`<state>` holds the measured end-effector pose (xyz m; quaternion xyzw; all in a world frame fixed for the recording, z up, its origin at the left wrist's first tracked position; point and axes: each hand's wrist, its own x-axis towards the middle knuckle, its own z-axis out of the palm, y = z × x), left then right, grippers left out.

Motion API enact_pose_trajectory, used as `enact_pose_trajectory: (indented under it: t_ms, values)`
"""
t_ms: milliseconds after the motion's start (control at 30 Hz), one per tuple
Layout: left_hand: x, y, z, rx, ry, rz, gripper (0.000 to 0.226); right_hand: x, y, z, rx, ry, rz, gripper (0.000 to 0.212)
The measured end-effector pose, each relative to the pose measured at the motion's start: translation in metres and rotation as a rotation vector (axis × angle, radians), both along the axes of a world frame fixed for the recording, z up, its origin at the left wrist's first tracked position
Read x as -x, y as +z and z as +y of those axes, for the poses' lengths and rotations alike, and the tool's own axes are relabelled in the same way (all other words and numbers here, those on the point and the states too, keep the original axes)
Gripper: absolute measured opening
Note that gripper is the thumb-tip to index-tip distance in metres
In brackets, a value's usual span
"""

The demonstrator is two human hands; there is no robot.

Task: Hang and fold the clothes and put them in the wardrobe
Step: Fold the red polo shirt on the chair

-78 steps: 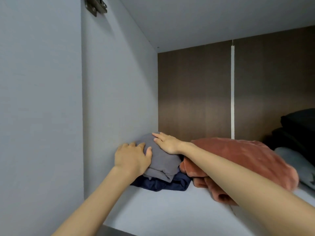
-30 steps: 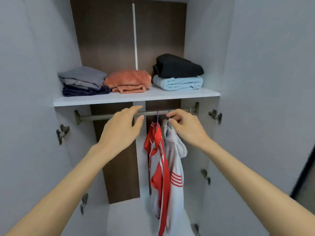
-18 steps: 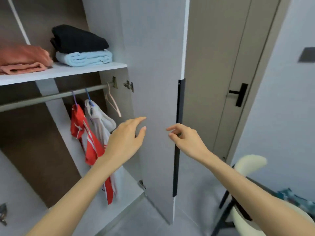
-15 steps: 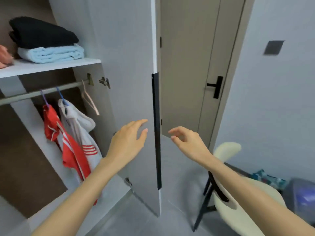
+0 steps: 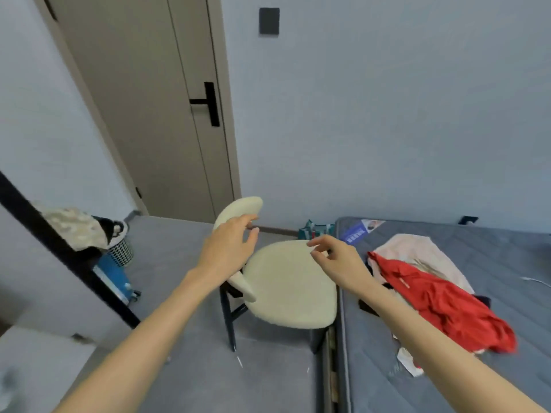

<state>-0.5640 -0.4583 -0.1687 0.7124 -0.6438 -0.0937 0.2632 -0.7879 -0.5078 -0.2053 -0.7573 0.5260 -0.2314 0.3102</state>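
A cream chair [image 5: 292, 290] is set just beside a grey mattress [image 5: 447, 377], with a green bag [image 5: 315, 231] seen behind the seat. A beige door [image 5: 149, 99] is closed, and a dark plate [image 5: 269, 20] is mounted on the wall.

One view, head-mounted and wide-angle. It faces forward and down, past the left hand [image 5: 227, 252] and right hand [image 5: 338, 262] at frame centre, onto the cream chair [image 5: 292, 289] close below; the bed [image 5: 507, 257] lies at right, the door [image 5: 143, 99] farther ahead at left. Straight lines lean near the borders.
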Motion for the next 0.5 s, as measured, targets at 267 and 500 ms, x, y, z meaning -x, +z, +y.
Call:
enact_pose_trajectory:
  t_ms: [267,500]
  values:
    - [0.087,-0.049,-0.092,-0.08,-0.242,-0.006,0.037,0.108,-0.053,-0.028,-0.142,-0.268,0.011,0.022]
    - [0.118,-0.11,-0.168,-0.206,-0.41,-0.02,0.035,0.138,-0.109,-0.073,-0.295,-0.459,0.01,0.026]
